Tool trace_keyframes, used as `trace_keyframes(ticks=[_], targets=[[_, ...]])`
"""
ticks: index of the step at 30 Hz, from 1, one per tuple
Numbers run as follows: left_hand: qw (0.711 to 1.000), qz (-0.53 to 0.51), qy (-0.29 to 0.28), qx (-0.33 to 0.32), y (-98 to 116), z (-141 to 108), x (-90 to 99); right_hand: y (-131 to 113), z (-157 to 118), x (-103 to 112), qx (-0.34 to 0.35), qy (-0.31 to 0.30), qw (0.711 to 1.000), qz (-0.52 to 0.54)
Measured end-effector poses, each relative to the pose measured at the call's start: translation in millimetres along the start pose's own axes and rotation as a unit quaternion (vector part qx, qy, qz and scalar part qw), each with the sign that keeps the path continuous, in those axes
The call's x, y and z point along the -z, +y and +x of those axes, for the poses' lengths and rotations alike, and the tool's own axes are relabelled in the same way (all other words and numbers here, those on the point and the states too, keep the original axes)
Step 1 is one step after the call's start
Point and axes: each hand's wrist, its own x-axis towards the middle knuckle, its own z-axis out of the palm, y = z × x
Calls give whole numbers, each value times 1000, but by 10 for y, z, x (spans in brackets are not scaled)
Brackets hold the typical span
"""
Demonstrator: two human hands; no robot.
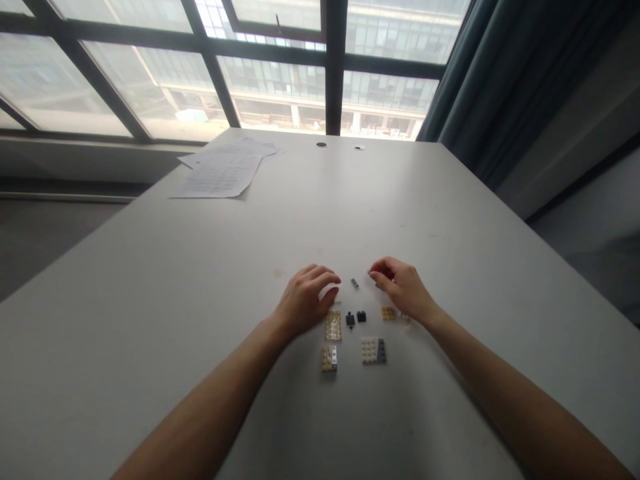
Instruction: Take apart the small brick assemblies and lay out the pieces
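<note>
Tan-and-grey block point(329, 359): lower centre. Left hand point(306, 297): half open, apparently empty. Right hand point(403, 287): pinches 1 small piece point(369, 271). Step: apparently piece pick-up; next move requires steady pinch.

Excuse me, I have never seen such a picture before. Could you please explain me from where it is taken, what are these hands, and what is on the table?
There is no machine here: these are a person's two bare hands. The one picture comes from a camera on that person's head, looking forward and down. On the white table, small toy-like building pieces lie near the hands: a small grey piece, a pale yellowish plate, a white-and-dark-grey block and others. Farther away are papers and a window. The right hand seems to pinch a tiny piece, too small to identify. The left hand has its thumb and fingers apart, near the plate.
</note>
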Motion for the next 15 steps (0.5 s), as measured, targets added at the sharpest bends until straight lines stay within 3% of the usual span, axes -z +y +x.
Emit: trace_keyframes(ticks=[4,8,15], targets=[[995,42,44,-75,49,10,3,-27,-76,-30,-23,-11,992,127],[989,53,92,-102,150,30,32,-95,-113,-74,-35,-37,971,232],[987,41,100,-122,249,22,31,-229,-170,-146,-35,-93,937,336]])
